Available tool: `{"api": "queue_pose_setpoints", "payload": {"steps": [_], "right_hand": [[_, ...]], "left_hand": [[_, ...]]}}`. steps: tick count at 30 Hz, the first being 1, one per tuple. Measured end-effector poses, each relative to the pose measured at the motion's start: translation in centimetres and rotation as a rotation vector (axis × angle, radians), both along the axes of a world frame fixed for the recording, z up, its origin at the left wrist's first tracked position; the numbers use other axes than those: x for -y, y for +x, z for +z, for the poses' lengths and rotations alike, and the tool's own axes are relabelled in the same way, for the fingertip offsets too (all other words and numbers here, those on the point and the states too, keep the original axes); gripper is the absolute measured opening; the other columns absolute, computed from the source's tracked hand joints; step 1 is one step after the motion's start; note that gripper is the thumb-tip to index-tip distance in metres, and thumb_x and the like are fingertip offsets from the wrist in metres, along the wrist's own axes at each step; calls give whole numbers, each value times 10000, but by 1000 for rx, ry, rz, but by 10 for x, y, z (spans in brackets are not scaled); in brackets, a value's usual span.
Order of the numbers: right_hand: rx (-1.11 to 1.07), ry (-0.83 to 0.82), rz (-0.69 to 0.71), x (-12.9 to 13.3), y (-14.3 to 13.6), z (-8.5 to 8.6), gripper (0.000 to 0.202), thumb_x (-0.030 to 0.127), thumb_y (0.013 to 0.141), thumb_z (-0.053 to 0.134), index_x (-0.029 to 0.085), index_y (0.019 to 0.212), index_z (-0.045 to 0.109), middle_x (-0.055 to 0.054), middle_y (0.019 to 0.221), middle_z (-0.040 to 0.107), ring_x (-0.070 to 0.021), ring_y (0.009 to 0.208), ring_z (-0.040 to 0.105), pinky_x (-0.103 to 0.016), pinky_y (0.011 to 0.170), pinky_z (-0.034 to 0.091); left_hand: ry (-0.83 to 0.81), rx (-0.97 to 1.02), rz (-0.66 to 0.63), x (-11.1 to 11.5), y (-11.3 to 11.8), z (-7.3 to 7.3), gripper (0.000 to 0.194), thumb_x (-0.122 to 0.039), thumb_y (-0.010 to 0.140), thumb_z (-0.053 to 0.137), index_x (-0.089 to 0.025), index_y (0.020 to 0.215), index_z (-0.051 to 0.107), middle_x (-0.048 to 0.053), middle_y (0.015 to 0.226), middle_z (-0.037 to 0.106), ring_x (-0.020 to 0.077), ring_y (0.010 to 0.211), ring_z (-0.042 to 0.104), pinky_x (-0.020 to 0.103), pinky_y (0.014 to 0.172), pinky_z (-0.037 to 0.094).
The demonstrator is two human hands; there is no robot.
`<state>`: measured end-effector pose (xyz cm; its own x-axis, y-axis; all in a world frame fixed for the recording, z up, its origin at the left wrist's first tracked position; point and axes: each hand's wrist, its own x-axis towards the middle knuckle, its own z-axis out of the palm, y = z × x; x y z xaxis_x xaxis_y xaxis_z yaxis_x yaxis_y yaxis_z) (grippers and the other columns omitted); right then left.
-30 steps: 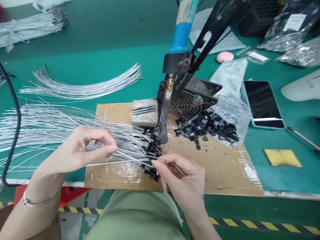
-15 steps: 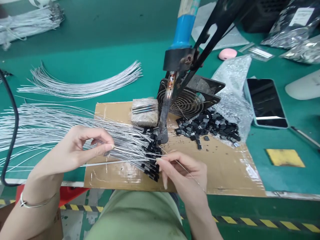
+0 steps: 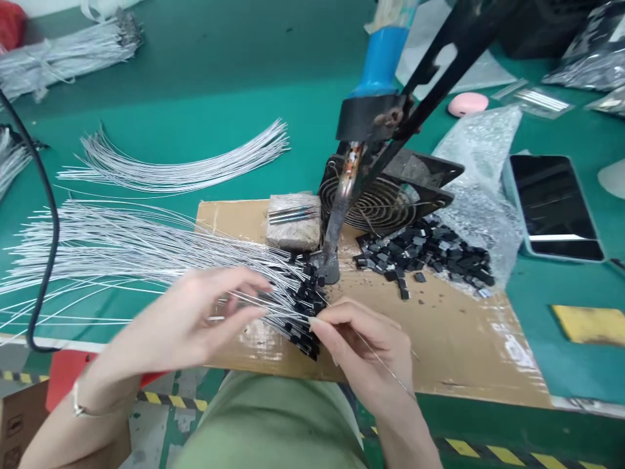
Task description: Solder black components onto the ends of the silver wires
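Note:
My left hand (image 3: 212, 319) hovers over the bundle of thin white wires (image 3: 146, 247), thumb and forefinger apart just above the strands. The wires end at the right in small black connectors (image 3: 305, 342), piled on the cardboard. Beside those ends my right hand (image 3: 368, 345) is closed, thumb and forefinger pinched together. A thin silvery solder wire (image 3: 378, 358) runs from this pinch back across the hand to the wrist. A white wire end meets the right fingertips; whether they grip it too I cannot tell.
A soldering iron (image 3: 339, 202) on a black arm points down by the connectors. Behind it are a fan (image 3: 378, 202) and a block with metal pins (image 3: 293, 234). Loose black pieces (image 3: 430, 254), bubble wrap (image 3: 488, 189), a phone (image 3: 554, 202) and a yellow sponge (image 3: 590, 324) lie to the right.
My left hand has moved right, toward my right hand, and its pinch on a wire has opened. My right hand keeps its pinch by the connectors. The camera view has shifted slightly.

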<state>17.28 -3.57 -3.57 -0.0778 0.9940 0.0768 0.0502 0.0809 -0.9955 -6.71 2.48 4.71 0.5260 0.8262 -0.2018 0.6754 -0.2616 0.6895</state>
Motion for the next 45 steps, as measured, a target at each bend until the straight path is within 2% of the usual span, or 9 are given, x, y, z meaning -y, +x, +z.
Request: {"api": "queue_pose_setpoints", "payload": {"steps": [3, 5, 10, 15, 19, 24, 29, 38, 45], "right_hand": [[62, 36, 8, 1, 0, 0, 182, 168, 990, 685, 225, 816, 686, 48, 703, 594, -71, 596, 513, -195, 529, 375], [77, 42, -17, 3, 0, -1, 174, 165, 985, 689, 224, 821, 693, 48, 695, 589, -73, 588, 507, -203, 520, 364], [35, -49, -145, 6, -3, -1, 203, 225, 984, 707, 216, 784, 737, 34, 648, 582, -85, 543, 494, -230, 494, 346], [-215, -135, -424, 2, 1, -7, 274, 400, 1009, 702, 237, 842, 845, -13, 677, 683, -105, 478, 562, -236, 421, 423], [-434, -192, -317, 1, 7, -11, 541, 576, 1081, 478, 237, 952, 879, -87, 787, 767, -178, 601, 695, -269, 430, 544], [-382, -275, -287, 3, -5, -1, 281, 405, 1045, 647, 258, 970, 875, -35, 779, 748, -118, 544, 663, -232, 473, 568], [-463, -357, -266, 2, -17, 7, 158, 364, 966, 760, 257, 945, 875, -21, 803, 748, -93, 533, 625, -200, 442, 556], [-591, -381, -197, 0, -16, 0, 75, 316, 921, 817, 267, 934, 872, 10, 641, 703, -83, 473, 609, -150, 405, 525], [-565, -380, -193, 1, -16, -1, 114, 337, 917, 824, 228, 917, 859, 14, 611, 701, -86, 438, 613, -162, 413, 538]], "left_hand": [[-79, 2, -68, 12, 28, -4, 189, -249, 1080, 545, -221, 1194, 693, 31, 1006, 760, 158, 862, 663, 254, 763, 478], [-140, 48, -52, 15, 43, -10, 178, -215, 1084, 500, -213, 1057, 676, -1, 891, 706, 134, 792, 606, 243, 706, 433], [-385, 215, 153, 14, 56, -26, 212, -305, 1061, 543, -201, 899, 630, -51, 678, 517, 105, 559, 382, 259, 515, 291], [-401, 312, 324, 11, 58, -32, 222, -346, 992, 620, -184, 842, 634, -23, 680, 574, 110, 563, 384, 264, 519, 278], [-412, 320, 385, 8, 62, -31, 207, -341, 939, 656, -178, 813, 643, -22, 665, 575, 106, 551, 380, 256, 511, 271], [-396, 370, 421, 9, 64, -28, 191, -317, 939, 673, -171, 818, 658, -16, 685, 592, 107, 585, 426, 236, 519, 306], [-397, 396, 420, 11, 64, -28, 207, -328, 970, 662, -170, 836, 663, -5, 705, 609, 112, 610, 444, 237, 532, 320], [-357, 348, 428, 16, 65, -28, 227, -357, 987, 647, -179, 848, 669, 20, 742, 626, 129, 641, 476, 251, 537, 320], [-326, 335, 401, 18, 65, -28, 238, -362, 1000, 633, -182, 851, 676, 15, 735, 616, 128, 638, 466, 255, 537, 314]]}}
